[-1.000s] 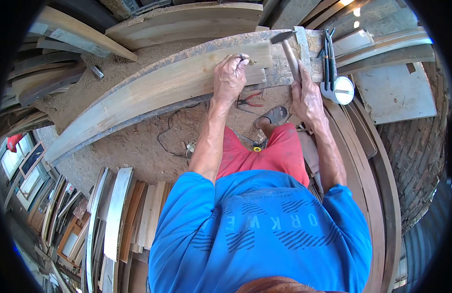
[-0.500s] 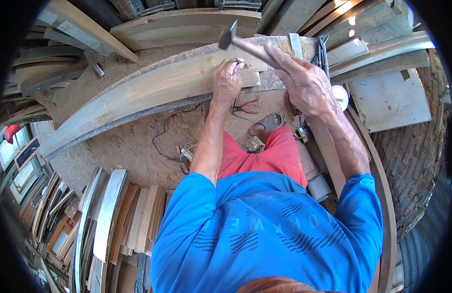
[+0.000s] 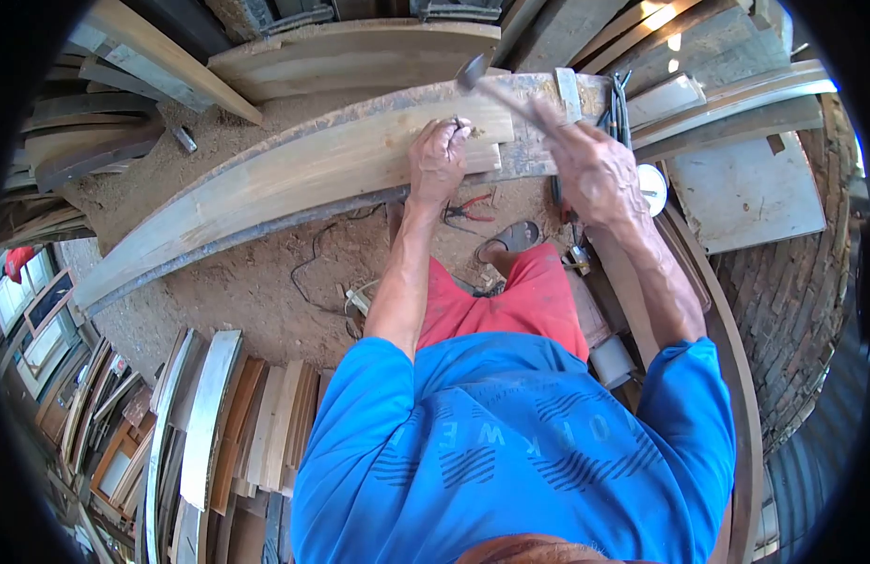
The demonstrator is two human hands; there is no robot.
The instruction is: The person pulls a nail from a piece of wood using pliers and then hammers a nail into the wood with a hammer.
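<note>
A long curved wooden board lies on the bench, its right end cut into a step. My left hand rests on that end, closed round a thin tool seen nearly end-on; only its small dark top shows, so its kind is unclear. Wood chips lie beside the fingers. My right hand is wrapped round the handle of a hammer. Blurred by motion, the hammer is raised above the board's right end, its dark head up and to the right of my left hand.
Hand tools stand at the bench's right end, near a white round lid. Red-handled pliers lie on the dusty ground by a cable. Stacked boards fill the lower left; more planks lean at the back.
The hammer head has moved right and slightly down, and my right hand has shifted a little. My left hand stays in place on the board.
</note>
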